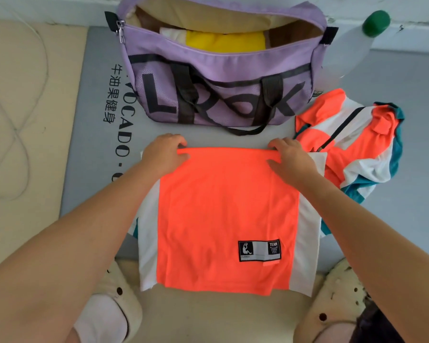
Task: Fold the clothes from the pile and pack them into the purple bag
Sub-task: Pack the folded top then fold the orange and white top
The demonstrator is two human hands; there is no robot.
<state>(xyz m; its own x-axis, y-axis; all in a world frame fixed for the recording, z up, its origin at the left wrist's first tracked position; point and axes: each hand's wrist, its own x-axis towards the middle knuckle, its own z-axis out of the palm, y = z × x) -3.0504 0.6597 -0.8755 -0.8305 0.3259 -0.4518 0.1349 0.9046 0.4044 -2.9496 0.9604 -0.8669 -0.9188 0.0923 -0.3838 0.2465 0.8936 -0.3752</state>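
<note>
An orange garment with white side panels (223, 214) lies flat on the grey mat (94, 120) in front of me, a black label near its lower right. My left hand (165, 154) pinches its far left corner and my right hand (291, 158) grips its far right corner, both at the top edge. The purple bag (216, 68) stands open just beyond, with folded yellow (226, 42) and white clothes inside. A crumpled orange, white and teal garment (352, 139) lies to the right of the bag.
A clear plastic bottle with a green cap (375, 23) lies at the back right. A thin cord (18, 107) loops over the beige floor at the left. My two cream clogs (337, 300) show at the bottom edge.
</note>
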